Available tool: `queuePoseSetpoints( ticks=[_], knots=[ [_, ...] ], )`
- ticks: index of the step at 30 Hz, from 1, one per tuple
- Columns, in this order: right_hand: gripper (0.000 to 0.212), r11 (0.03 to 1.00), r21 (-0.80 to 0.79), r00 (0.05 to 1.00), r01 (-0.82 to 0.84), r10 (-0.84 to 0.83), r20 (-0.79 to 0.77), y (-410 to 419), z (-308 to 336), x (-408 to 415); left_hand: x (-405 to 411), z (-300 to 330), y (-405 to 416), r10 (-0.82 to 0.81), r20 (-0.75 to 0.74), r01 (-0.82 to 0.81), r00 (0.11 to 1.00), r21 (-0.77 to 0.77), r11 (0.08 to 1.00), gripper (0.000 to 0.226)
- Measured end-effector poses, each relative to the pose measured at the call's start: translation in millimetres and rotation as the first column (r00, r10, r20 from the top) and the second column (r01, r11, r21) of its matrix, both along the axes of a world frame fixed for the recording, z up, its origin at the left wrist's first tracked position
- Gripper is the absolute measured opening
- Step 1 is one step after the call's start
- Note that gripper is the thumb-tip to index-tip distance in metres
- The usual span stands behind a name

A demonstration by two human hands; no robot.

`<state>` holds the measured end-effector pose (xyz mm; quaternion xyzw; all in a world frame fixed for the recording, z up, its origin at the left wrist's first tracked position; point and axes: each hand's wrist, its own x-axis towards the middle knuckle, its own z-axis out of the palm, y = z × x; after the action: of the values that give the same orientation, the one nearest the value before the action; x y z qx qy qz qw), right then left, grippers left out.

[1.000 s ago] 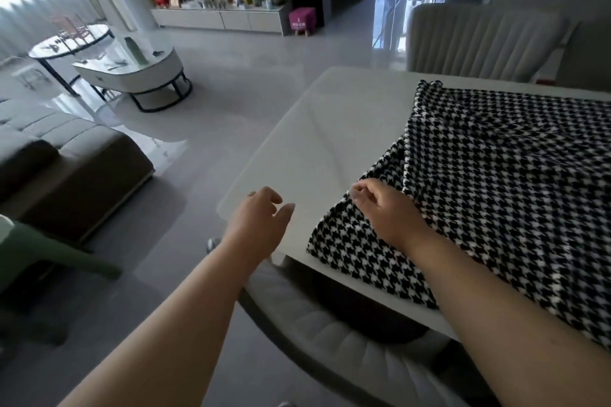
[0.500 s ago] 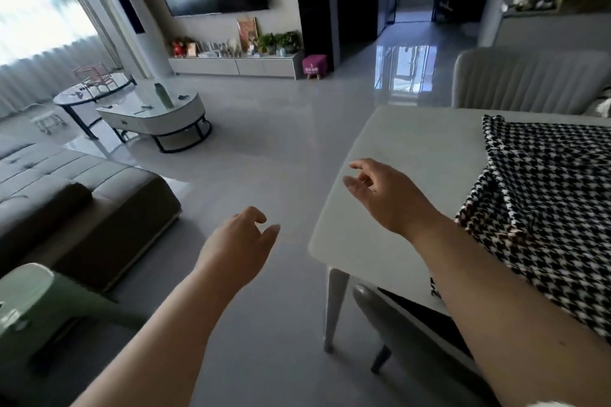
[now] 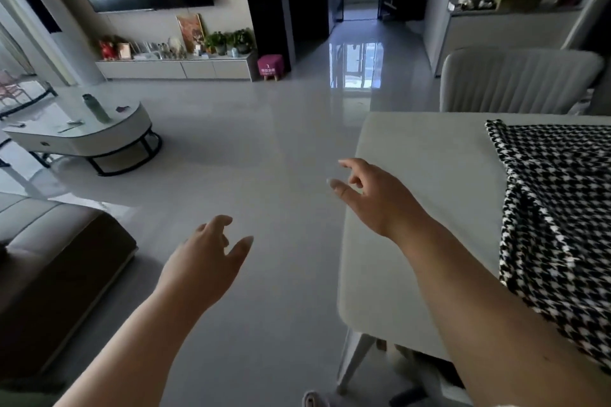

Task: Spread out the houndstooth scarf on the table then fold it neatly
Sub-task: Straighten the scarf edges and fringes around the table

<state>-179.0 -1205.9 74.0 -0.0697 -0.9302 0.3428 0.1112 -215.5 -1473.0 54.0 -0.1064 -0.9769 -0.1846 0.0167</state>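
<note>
While both hands hang free of the cloth, the houndstooth scarf lies on the white table at the right edge of the frame, running from mid-height down toward the lower right corner and cut off by the frame's border. Its visible part rests in layers: an upper panel sits over a lower one, with a soft ridge where they meet, and its near end drapes over the table's front edge. That reads as a scarf already doubled over at least once, though how much of it continues out of view cannot be told.

The right hand hovers in the middle of the frame over the table's left edge, fingers loosely spread and empty, well apart from the fabric. The left hand floats lower and further left, over the grey floor, also open with nothing in it.

By my reading, the spreading stage looks finished and some folding is done, but the layers do not line up squarely and the hanging end looks untidy. Squaring the edges, and perhaps another fold, probably remains. A pale chair stands behind the table at the upper right.
</note>
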Motion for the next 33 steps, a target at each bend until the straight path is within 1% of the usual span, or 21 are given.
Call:
queuePoseSetpoints(
  ticks=[3, 7, 10, 13, 16, 20, 24, 28, 31, 33],
  knots=[
    [0.06, 0.998, -0.037, 0.998, 0.056, -0.055, 0.016, 6.1, -4.1, -45.7, -61.4, 2.6, 11.8, -0.057, 0.021, 0.057, 0.998, -0.022, 0.998, 0.056],
    [0.06, 0.99, -0.065, 0.992, 0.125, -0.122, 0.043, 18.2, -8.0, -95.6, -131.2, 4.2, 37.5, -0.147, 0.039, 0.149, 0.988, -0.045, 0.988, 0.053],
    [0.06, 0.978, -0.09, 0.981, 0.189, -0.184, 0.066, 31.6, -10.9, -120.2, -176.5, 0.5, 61.0, -0.229, 0.053, 0.231, 0.972, -0.047, 0.972, 0.054],
    [0.06, 0.95, -0.099, 0.952, 0.297, -0.287, 0.103, 47.3, -17.1, -140.5, -220.6, -2.6, 87.5, -0.323, 0.083, 0.327, 0.943, -0.046, 0.944, 0.054],
    [0.058, 0.929, -0.088, 0.928, 0.358, -0.344, 0.145, 56.8, -20.6, -153.6, -254.7, -5.8, 107.7, -0.379, 0.096, 0.383, 0.92, -0.024, 0.923, 0.053],
    [0.056, 0.875, -0.074, 0.874, 0.478, -0.465, 0.143, 65.5, -20.3, -204.8, -330.8, -11.1, 138.3, -0.482, 0.123, 0.487, 0.868, -0.015, 0.873, 0.05],
    [0.057, 0.821, -0.039, 0.818, 0.57, -0.563, 0.116, 67.0, -11.6, -272.3, -415.1, -5.8, 158.4, -0.583, 0.08, 0.585, 0.809, -0.005, 0.811, 0.049],
    [0.056, 0.767, -0.048, 0.769, 0.639, -0.636, 0.067, 67.2, -2.3, -336.6, -497.0, 10.0, 182.5, -0.667, 0.035, 0.668, 0.744, -0.024, 0.744, 0.05],
    [0.056, 0.739, -0.031, 0.739, 0.673, -0.67, 0.071, 76.8, 0.9, -371.4, -542.8, 16.4, 207.0, -0.707, 0.026, 0.708, 0.707, -0.016, 0.706, 0.05],
    [0.055, 0.714, -0.029, 0.713, 0.7, -0.695, 0.093, 89.1, 1.7, -389.5, -566.9, 15.2, 228.4, -0.736, 0.047, 0.737, 0.675, -0.01, 0.675, 0.05]
  ],
)
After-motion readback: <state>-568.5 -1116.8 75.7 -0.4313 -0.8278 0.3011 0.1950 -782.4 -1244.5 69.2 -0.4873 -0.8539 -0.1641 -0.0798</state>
